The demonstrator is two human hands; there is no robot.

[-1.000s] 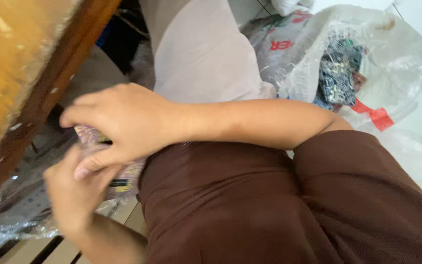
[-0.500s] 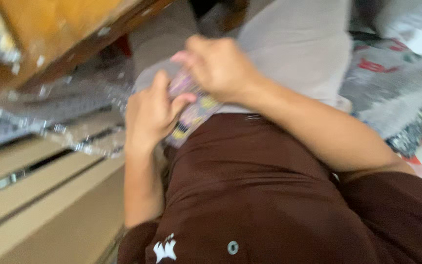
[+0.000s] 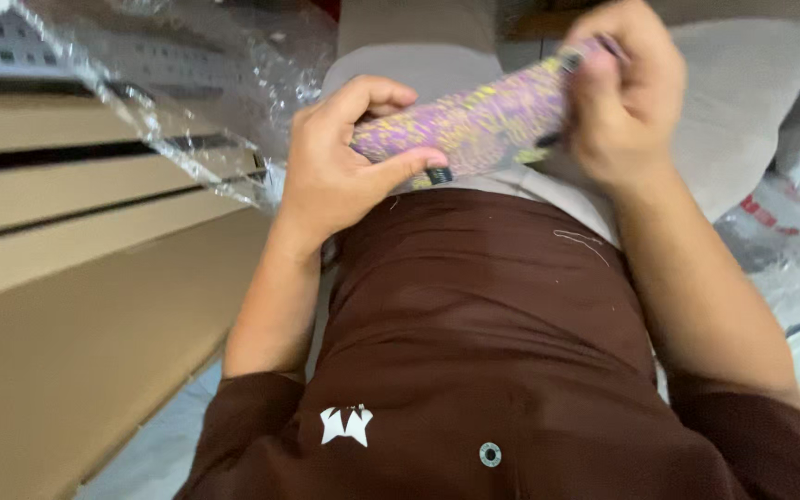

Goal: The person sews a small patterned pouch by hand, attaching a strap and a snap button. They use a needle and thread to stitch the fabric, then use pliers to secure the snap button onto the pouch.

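Purple and yellow patterned flat packet (image 3: pixel 474 130), long and narrow with small black tabs at its edges, is held by 2 bare hands above the person's lap, slanting up from lower left to upper right. The left hand (image 3: pixel 340 167) grips the lower end, thumb pressed along the packet's near edge and fingers (image 3: pixel 377 93) curled over the top, clamped on it. The right hand (image 3: pixel 627 97) closes round the upper end, fingers together on the packet (this hand is blurred, so the exact finger placement cannot be told). Below the hands lies a brown garment (image 3: pixel 493 315) covering the person's body, with a small white emblem (image 3: pixel 345 425) and a round metal snap (image 3: pixel 490 454) near the bottom. Pale grey trousers (image 3: pixel 437 69) show beyond the packet. To the left are flat tan cardboard boxes (image 3: pixel 76 306), stacked side by side, with crinkled clear plastic wrap (image 3: pixel 178 102) draped over their far end. At the right edge lies a white plastic sack with red printing (image 3: pixel 798 250), just beside the right forearm.
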